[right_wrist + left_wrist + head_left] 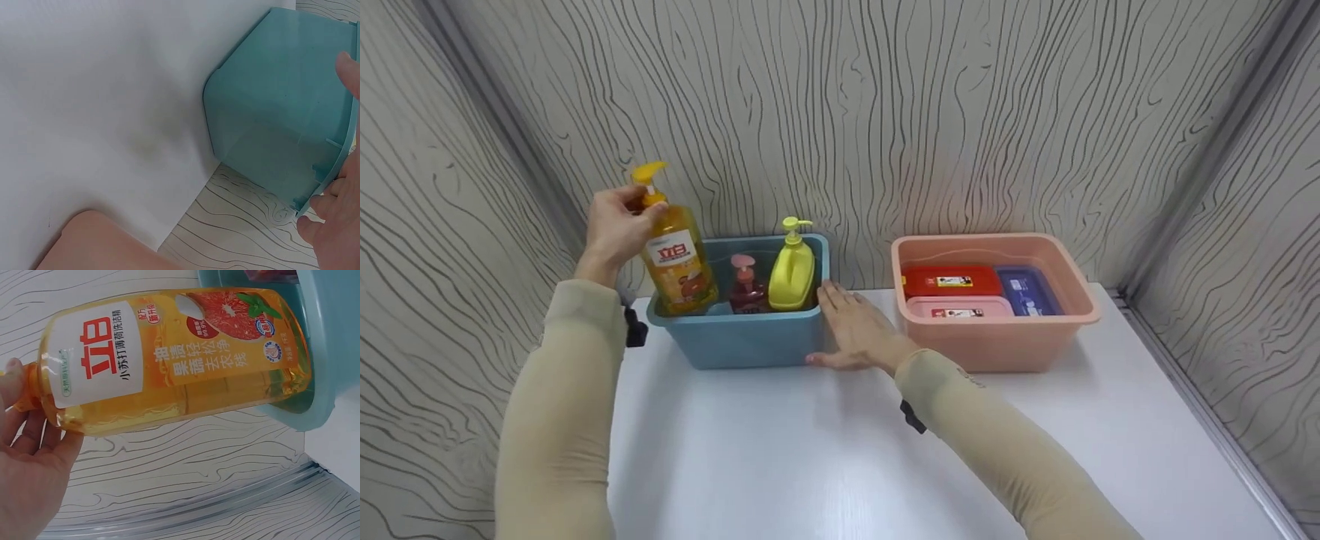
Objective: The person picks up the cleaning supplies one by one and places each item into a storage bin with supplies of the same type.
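My left hand (619,229) grips the neck of a large amber bottle of dish soap (169,360) with a yellow pump. The bottle leans a little, its lower end inside the left side of a blue plastic bin (746,341). Also in that bin are a small dark red pump bottle (748,289) with a pink top and a yellow pump bottle (793,274) with a handle. With fingers extended, my right hand (859,326) rests against the bin's right side, seen along the rim in the right wrist view.
A pink bin (982,349) stands to the right, holding a red pack (952,281), a pink pack (922,307) and a blue pack (1026,292). Both bins sit on a white table (780,457) near the wood-grain patterned back wall (840,112). Side walls flank the table.
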Motion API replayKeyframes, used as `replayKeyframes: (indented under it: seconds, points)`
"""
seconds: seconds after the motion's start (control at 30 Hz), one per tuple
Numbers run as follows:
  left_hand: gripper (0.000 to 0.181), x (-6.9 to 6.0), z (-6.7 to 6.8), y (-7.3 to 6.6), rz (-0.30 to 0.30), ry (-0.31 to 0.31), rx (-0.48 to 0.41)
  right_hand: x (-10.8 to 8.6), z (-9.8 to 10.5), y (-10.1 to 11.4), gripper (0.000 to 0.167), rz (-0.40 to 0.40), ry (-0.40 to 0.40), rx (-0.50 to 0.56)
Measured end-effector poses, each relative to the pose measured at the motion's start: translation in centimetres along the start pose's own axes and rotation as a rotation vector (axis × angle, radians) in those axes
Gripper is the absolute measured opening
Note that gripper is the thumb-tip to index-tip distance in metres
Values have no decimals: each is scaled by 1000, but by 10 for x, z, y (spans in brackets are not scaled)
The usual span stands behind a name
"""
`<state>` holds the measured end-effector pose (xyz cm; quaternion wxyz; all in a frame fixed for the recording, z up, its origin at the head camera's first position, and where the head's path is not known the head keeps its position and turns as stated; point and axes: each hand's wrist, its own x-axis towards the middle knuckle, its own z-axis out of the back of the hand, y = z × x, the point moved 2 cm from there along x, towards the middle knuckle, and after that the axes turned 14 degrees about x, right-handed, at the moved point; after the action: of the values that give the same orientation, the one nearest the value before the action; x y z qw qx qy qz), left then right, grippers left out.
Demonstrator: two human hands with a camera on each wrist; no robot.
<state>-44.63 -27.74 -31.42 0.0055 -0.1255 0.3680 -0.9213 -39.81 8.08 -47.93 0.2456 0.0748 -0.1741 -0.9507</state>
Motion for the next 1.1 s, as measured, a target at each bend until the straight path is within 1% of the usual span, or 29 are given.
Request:
replayKeyframes:
  seconds: [0.1, 0.4, 0.57, 0.77, 0.9, 1.1]
  points:
    - [54, 1, -6, 3, 0, 14, 4, -1, 0, -1, 124, 1, -3, -5]
    - [54, 0, -14, 17, 24, 55, -14, 1, 1, 1, 125, -4, -9, -34]
    - [54, -4, -22, 34, 32, 86, -16, 0, -1, 0, 125, -3, -2, -38]
    - [55, -11, -32, 55, 44, 115, -55, 0, -3, 0, 125, -7, 1, -31]
    - [57, -14, -38, 64, 57, 130, -72, 0, -3, 0, 125, -14, 1, -27]
    - [56, -18, -46, 74, 65, 163, -89, -1, -1, 1, 124, -16, -2, -23]
